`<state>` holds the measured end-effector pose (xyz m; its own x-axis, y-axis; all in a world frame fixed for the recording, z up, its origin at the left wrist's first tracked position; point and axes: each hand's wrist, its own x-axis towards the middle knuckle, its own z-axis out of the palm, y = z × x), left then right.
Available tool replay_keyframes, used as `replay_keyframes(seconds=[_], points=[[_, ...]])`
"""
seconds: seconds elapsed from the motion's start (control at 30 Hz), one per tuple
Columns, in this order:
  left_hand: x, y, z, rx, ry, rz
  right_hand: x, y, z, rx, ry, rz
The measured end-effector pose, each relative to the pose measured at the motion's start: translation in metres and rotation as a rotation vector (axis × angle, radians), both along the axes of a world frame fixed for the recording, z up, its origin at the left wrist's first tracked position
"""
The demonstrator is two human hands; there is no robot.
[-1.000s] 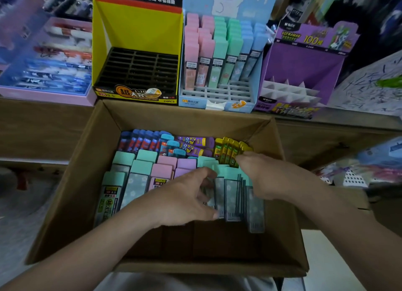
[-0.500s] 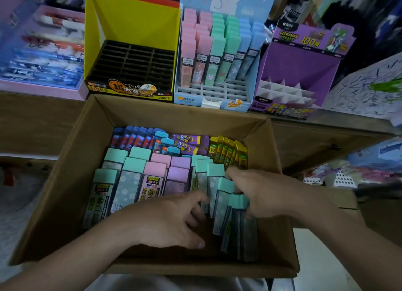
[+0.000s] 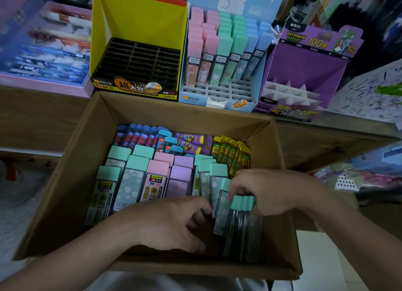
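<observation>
An open cardboard box point(image 3: 71, 160) in front of me holds rows of pencil-lead cases with teal, pink and purple caps point(image 3: 156, 177), plus blue, purple and yellow packs along its far side. My right hand point(image 3: 274, 190) grips a bunch of teal-capped lead cases point(image 3: 242, 221) standing on edge at the box's near right. My left hand point(image 3: 171, 223) is inside the box just left of that bunch, its fingers curled towards the cases; whether it holds one is hidden.
On the wooden shelf behind the box stand a yellow display tray point(image 3: 137, 62) with empty black slots, a blue display point(image 3: 224, 58) partly filled with pastel lead cases, and a purple display point(image 3: 304, 73) with empty white dividers. A pink tray of pens point(image 3: 45, 51) sits far left.
My right hand has drawn the bunch of teal-capped cases nearer to me and tipped them upright. My left hand has slid back toward the near wall of the box.
</observation>
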<state>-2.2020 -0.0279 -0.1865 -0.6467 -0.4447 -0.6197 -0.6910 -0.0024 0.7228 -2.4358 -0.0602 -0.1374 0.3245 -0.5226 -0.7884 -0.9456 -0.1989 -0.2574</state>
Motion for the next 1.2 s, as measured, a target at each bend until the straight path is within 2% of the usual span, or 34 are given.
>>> replay_keyframes(seconds=[0.17,0.33,0.47,0.6,0.8,0.9,1.03,1.2], points=[[0.002,-0.001,0.001,0.044,0.032,0.035,-0.002,-0.002,0.000,0.020,0.014,0.019],[0.003,-0.001,-0.002,0.079,0.091,0.095,-0.007,0.001,-0.005,0.066,-0.070,-0.004],[0.001,0.000,-0.004,0.095,0.136,0.206,-0.005,-0.006,0.001,0.073,-0.255,-0.060],[0.001,-0.003,0.000,0.073,0.133,0.304,-0.002,-0.015,0.003,0.090,-0.493,-0.214],[0.011,-0.013,0.017,0.372,0.310,0.558,0.002,-0.021,0.001,0.088,-0.804,-0.387],[0.019,-0.016,0.025,0.529,0.386,0.597,0.007,-0.025,0.003,0.068,-0.916,-0.418],[0.026,-0.018,0.031,0.509,0.433,0.647,0.019,-0.030,0.005,0.022,-1.014,-0.492],[0.036,-0.018,0.034,0.446,0.530,0.885,0.041,-0.033,0.002,-0.062,-1.088,-0.776]])
